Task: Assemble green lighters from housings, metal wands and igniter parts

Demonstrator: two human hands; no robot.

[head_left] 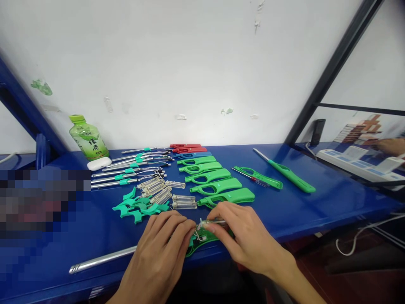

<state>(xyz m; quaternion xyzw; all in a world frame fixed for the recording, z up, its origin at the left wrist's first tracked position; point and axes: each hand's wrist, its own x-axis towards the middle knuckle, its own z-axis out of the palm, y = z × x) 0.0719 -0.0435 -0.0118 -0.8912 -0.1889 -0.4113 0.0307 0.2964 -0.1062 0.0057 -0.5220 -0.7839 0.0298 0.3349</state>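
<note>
My left hand (160,251) is closed over the front end of an opened green lighter housing (209,242) at the table's front edge. A silver metal tube (103,259) sticks out to the left from under that hand. White wires (197,232) show between my two hands. My right hand (245,230) pinches a small clear fuel tank (217,221) above the housing, its valve end pointing left. Behind my hands lie several clear fuel tanks (184,205), a pile of teal triggers (142,207) and a row of green lighter housings (226,196).
Several metal tubes with wires (115,176) lie at the left, below a green tea bottle (89,137) and a white case (99,164). Rightward are a half-open green lighter (259,177) and a whole one (291,175). Another person's hand (390,146) shows at far right.
</note>
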